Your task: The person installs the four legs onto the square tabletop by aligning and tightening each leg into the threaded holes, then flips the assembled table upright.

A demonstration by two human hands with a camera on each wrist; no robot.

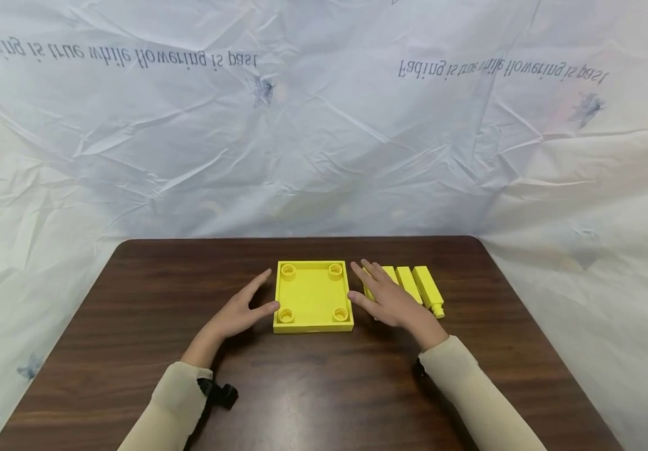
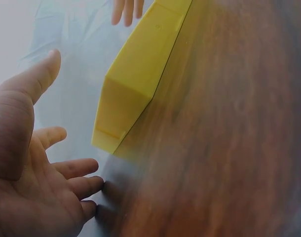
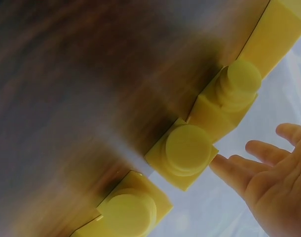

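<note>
My left hand: fingers spread apart, beside the yellow tray!
My right hand: spread too, partly hiding yellow bars!
Sheet: "Fading is true while flowering is past", flipped!

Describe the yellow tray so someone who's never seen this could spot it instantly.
Find the dark brown table. On it, between the left hand and right hand, sits the yellow tray. Unlike the narrow yellow bars to its right, it's a broad square with a raised rim and a round socket in each corner.
</note>
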